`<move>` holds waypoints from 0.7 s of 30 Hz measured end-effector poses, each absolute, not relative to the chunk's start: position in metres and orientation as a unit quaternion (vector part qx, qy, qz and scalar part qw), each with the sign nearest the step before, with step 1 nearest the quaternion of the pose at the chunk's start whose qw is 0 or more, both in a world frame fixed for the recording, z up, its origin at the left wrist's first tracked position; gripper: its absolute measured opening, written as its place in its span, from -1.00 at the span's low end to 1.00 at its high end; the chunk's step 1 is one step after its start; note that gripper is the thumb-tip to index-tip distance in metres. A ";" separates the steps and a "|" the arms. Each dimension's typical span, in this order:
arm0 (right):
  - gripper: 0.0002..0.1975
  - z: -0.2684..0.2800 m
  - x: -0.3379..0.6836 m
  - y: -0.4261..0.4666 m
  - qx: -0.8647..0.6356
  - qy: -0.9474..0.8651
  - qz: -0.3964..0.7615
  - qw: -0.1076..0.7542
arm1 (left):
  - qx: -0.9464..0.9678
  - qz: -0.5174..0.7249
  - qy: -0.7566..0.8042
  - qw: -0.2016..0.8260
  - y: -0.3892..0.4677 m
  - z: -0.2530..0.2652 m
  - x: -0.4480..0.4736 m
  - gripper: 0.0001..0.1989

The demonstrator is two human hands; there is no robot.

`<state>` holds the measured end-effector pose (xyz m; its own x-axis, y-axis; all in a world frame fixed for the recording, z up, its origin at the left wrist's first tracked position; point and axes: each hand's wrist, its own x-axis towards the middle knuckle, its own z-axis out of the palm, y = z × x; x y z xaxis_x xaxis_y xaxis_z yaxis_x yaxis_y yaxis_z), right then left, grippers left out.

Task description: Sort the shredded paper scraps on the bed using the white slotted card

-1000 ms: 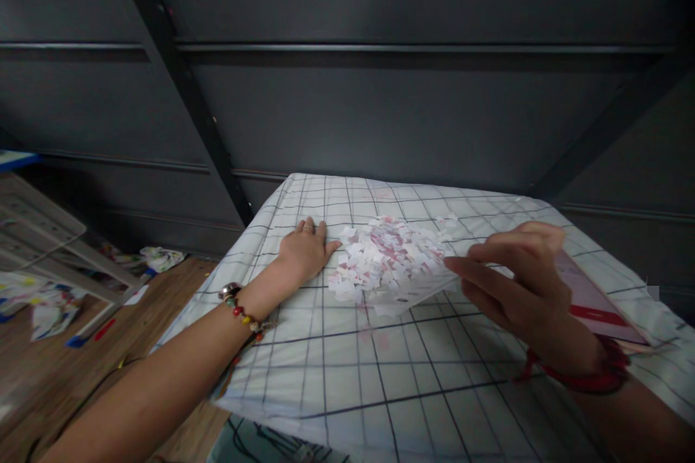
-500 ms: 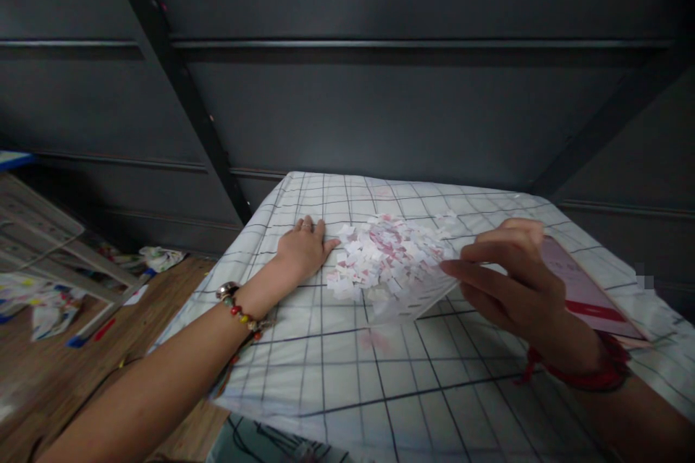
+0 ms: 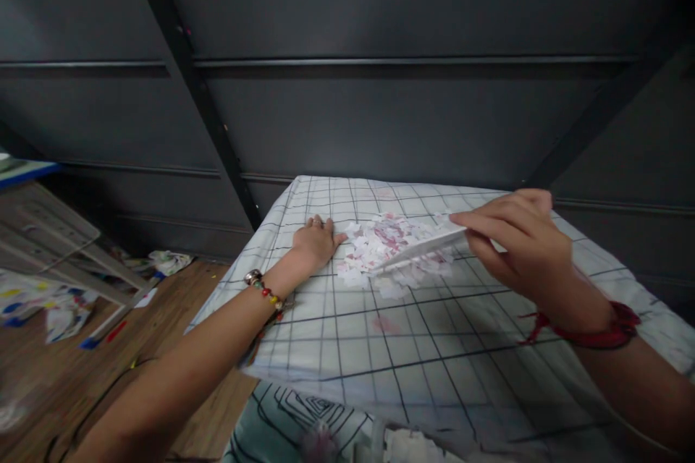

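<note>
A loose pile of small white and pinkish paper scraps [image 3: 361, 257] lies on the checked tablecloth [image 3: 347, 358]. My left hand [image 3: 316, 240] rests flat on the cloth at the pile's left edge, fingers spread, thumb close to the scraps. Pinched between the thumb and fingers of my right hand [image 3: 515, 239] is a thin, flat white sheet [image 3: 423, 247], seen nearly edge-on. It slants down leftward over the scraps, covering part of them. Whether its lower edge touches the pile I cannot tell.
A dark panelled wall [image 3: 358, 123] stands behind the table. At the bottom edge, a pale container [image 3: 377, 438] with white scraps sits near a green patterned cloth [image 3: 287, 416]. On the left are a folding-legged table [image 3: 48, 224] and litter on the wooden floor [image 3: 200, 289].
My right hand has risen slightly, tilting the sheet so that it now shows edge-on across the pile. The view has shifted; the phone at the right is now hidden. My left hand stays flat.
</note>
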<state>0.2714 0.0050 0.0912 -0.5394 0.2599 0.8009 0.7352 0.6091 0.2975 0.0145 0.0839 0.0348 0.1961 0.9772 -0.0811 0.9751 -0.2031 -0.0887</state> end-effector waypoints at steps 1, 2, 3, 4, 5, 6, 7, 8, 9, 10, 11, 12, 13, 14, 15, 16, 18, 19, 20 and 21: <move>-0.83 0.097 0.272 0.003 -0.300 -0.825 -0.321 0.356 | -0.774 0.058 -0.631 -0.003 0.084 0.036 0.014 -0.43; -0.84 0.103 0.274 0.000 -0.296 -0.837 -0.314 0.337 | -0.777 0.055 -0.627 -0.015 0.084 0.036 0.012 -0.44; -0.84 0.108 0.276 -0.005 -0.293 -0.850 -0.302 0.316 | -0.782 0.052 -0.621 -0.024 0.084 0.037 0.009 -0.45; -0.83 0.112 0.278 -0.010 -0.291 -0.863 -0.289 0.296 | -0.790 0.046 -0.610 -0.029 0.083 0.037 0.005 -0.46; -0.83 0.114 0.280 -0.017 -0.290 -0.871 -0.279 0.281 | -0.805 0.040 -0.591 -0.030 0.082 0.036 -0.001 -0.47; -0.83 0.115 0.281 -0.025 -0.293 -0.876 -0.276 0.266 | -0.823 0.029 -0.567 -0.025 0.081 0.034 -0.007 -0.48; -0.82 0.115 0.283 -0.034 -0.301 -0.879 -0.275 0.248 | -0.837 0.022 -0.546 -0.021 0.078 0.032 -0.015 -0.49; -0.82 0.113 0.283 -0.044 -0.314 -0.879 -0.277 0.229 | -0.846 0.018 -0.532 -0.025 0.075 0.028 -0.023 -0.49; -0.82 0.110 0.283 -0.053 -0.337 -0.875 -0.281 0.206 | -0.852 0.007 -0.523 -0.033 0.071 0.024 -0.032 -0.48; -0.81 0.106 0.282 -0.061 -0.363 -0.872 -0.273 0.182 | -0.858 0.000 -0.513 -0.042 0.067 0.020 -0.042 -0.45; -0.81 0.102 0.281 -0.069 -0.381 -0.867 -0.269 0.178 | -0.862 -0.016 -0.505 -0.042 0.061 0.015 -0.051 -0.42; -0.79 0.098 0.279 -0.075 -0.389 -0.865 -0.261 0.181 | -0.866 -0.029 -0.497 -0.039 0.055 0.010 -0.059 -0.40; -0.78 0.095 0.277 -0.080 -0.393 -0.864 -0.252 0.187 | -0.870 -0.036 -0.491 -0.032 0.049 0.006 -0.067 -0.38; -0.78 0.093 0.275 -0.083 -0.390 -0.866 -0.245 0.195 | -0.872 -0.042 -0.487 -0.022 0.042 0.002 -0.074 -0.37; -0.77 0.091 0.273 -0.086 -0.385 -0.869 -0.240 0.199 | -0.875 -0.047 -0.483 -0.012 0.036 -0.001 -0.080 -0.38; -0.77 0.090 0.271 -0.088 -0.382 -0.872 -0.235 0.197 | -0.877 -0.050 -0.477 -0.006 0.031 -0.003 -0.084 -0.38; -0.77 0.089 0.266 -0.090 -0.380 -0.874 -0.235 0.189 | -0.881 -0.049 -0.470 0.001 0.023 -0.004 -0.089 -0.37; -0.77 0.090 0.265 -0.092 -0.381 -0.873 -0.238 0.188 | -0.883 -0.049 -0.467 0.003 0.020 -0.004 -0.090 -0.37; -0.77 0.090 0.263 -0.093 -0.384 -0.871 -0.242 0.189 | -0.884 -0.049 -0.465 0.004 0.018 -0.003 -0.091 -0.37; -0.77 0.091 0.262 -0.094 -0.388 -0.867 -0.248 0.191 | -0.885 -0.051 -0.463 0.006 0.017 -0.003 -0.091 -0.37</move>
<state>0.2617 -0.0942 0.0912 -0.6260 0.5774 0.5241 0.7673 0.5761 0.2818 -0.0914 0.0171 -0.0027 0.5668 0.8182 0.0964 0.8194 -0.5720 0.0367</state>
